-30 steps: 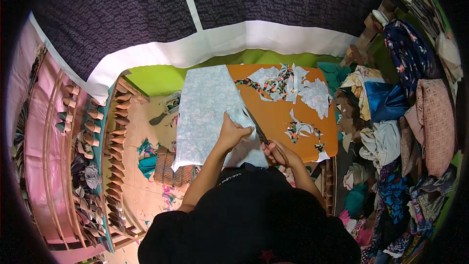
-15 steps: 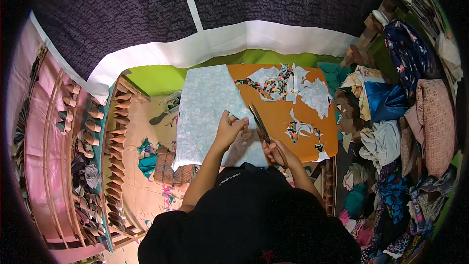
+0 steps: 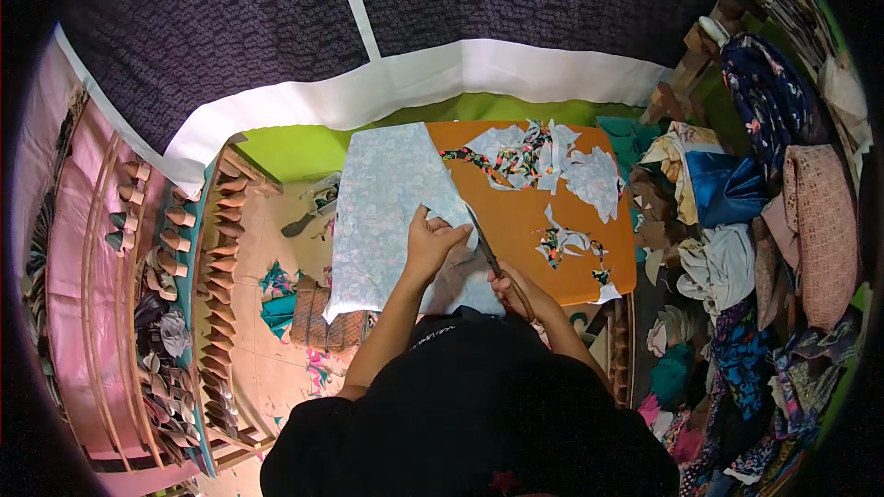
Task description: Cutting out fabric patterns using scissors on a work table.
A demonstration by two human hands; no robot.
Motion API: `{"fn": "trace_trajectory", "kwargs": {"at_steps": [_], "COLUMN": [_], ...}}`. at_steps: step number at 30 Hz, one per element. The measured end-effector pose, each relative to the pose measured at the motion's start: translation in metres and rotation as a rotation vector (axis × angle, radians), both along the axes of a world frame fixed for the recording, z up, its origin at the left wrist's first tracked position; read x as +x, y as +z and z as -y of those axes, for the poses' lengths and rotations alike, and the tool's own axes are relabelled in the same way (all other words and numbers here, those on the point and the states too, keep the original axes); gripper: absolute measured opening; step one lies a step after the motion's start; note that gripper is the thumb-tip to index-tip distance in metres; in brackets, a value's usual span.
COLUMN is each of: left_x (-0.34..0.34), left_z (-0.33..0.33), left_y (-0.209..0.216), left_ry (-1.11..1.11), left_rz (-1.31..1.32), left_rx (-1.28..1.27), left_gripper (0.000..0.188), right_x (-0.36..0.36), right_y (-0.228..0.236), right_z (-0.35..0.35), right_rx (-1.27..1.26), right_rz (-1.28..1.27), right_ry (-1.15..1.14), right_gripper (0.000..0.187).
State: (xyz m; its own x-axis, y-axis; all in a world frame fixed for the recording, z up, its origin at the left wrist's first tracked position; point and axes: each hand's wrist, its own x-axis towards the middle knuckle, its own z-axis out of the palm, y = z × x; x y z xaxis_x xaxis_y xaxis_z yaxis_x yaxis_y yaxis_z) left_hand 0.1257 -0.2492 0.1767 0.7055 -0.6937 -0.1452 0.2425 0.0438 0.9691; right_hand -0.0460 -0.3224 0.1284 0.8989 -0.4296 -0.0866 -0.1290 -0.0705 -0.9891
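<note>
A dark patterned curtain (image 3: 516,9) with a white lower band fills the far side, above a strip of green wall (image 3: 290,147). The person's black shirt (image 3: 460,423) takes up the near side. Along the right lies a tall heap of fabric (image 3: 723,271), in blue, white, teal, pink and floral pieces. To the left stands a rack (image 3: 191,313) lined with brown, shoe-shaped pieces (image 3: 221,281). Between rack and heap is an orange table (image 3: 516,253) with rounded corners. A pale, faintly flowered cloth (image 3: 382,189) covers the table's left part and reaches its near edge, by the shirt. Cut scraps (image 3: 594,184), white and dark floral, lie on the table's right part, most toward the far edge, a few nearer. The left hand (image 3: 430,246) is on the cloth near its right edge, thumb spread away from the raised index finger; whether other fingers pinch the cloth I cannot tell. The right hand (image 3: 537,292) is closed around the handles of dark scissors (image 3: 485,244), whose blades meet the cloth's right edge beside the left thumb.
</note>
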Motion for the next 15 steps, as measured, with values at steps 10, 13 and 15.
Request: {"fn": "trace_trajectory", "kwargs": {"at_steps": [10, 13, 15], "left_x": [-0.002, -0.003, -0.005], "left_z": [0.002, 0.003, 0.004], "left_y": [-0.008, -0.005, 0.004], "left_ry": [0.005, -0.001, -0.017], "left_rz": [0.087, 0.113, 0.104], "left_rx": [0.149, 0.135, 0.132], "left_gripper": [0.067, 0.066, 0.067], "right_x": [0.008, 0.011, 0.011], "right_y": [0.001, 0.003, 0.007], "right_z": [0.002, 0.003, 0.002], "right_rx": [0.374, 0.716, 0.797], "right_rz": [-0.087, -0.152, -0.175], "right_ry": [0.055, 0.085, 0.097], "right_gripper": [0.07, 0.071, 0.071]}}
